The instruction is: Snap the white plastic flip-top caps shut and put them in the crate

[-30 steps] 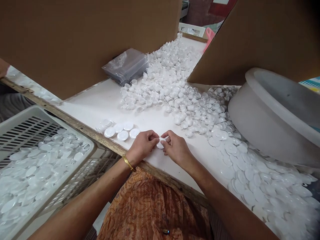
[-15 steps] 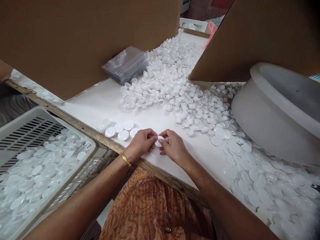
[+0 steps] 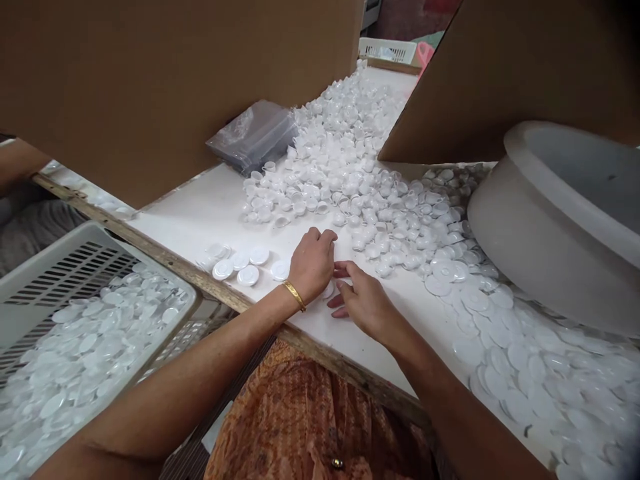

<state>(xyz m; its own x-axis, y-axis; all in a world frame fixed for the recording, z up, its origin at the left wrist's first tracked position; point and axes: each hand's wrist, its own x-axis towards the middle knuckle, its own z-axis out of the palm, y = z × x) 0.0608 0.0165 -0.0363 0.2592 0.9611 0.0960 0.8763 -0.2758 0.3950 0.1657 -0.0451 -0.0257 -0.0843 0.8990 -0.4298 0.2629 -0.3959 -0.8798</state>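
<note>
My left hand (image 3: 313, 262), back upward with a gold bracelet at the wrist, is over the white tabletop in front of the small cups. Its fingers bend down and away, so their tips and anything in them are hidden. Close on its right is my right hand (image 3: 367, 299), fingers apart, with nothing seen in them. A small white disc (image 3: 329, 289) lies between the two hands, partly covered by the left one. Several round white pieces (image 3: 248, 275) rest to the left, and one more white disc (image 3: 280, 270) sits beside my left wrist.
A heap of tiny white cups (image 3: 350, 173) spreads ahead. Flat white discs (image 3: 500, 360) pile up at right, by a large grey basin (image 3: 540, 233). A crate (image 3: 193, 293) of white pieces stands at left. Cardboard panels (image 3: 175, 87) and a plastic-wrapped pack (image 3: 255, 137) stand behind.
My left hand has left the disc it pinched, moving forward and right with its back turned up. My right fingers have come off the disc and spread. The view has shifted slightly.
</note>
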